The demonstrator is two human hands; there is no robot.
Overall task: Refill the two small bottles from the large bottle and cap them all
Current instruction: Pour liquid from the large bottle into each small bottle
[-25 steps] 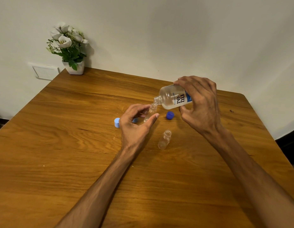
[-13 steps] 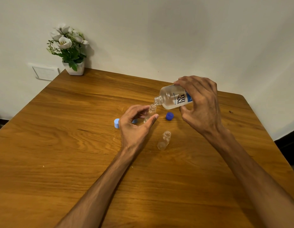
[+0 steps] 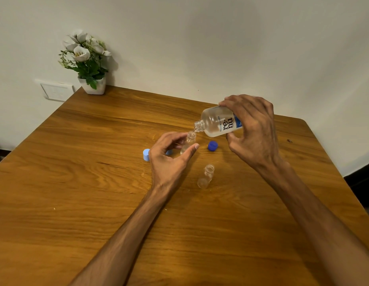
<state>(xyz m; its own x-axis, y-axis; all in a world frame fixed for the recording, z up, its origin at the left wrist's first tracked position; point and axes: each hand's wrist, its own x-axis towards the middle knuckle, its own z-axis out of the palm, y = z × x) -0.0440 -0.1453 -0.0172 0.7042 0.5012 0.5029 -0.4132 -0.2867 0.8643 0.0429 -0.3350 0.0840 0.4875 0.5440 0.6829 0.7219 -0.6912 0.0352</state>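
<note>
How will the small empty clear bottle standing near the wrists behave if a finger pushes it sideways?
The small clear plastic bottle looks empty and uncapped, so it is probably very light and would slide or tip easily on the smooth wooden table. It is tall for its narrow base, so a push near the neck likely topples it. Its round body would then probably roll.

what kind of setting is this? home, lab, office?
Probably a home room, not a lab: a plain wooden table pushed against a bare off-white wall, a small white pot of artificial white flowers in its corner, and a white wall switch plate beside it. No lab equipment shows.
</note>
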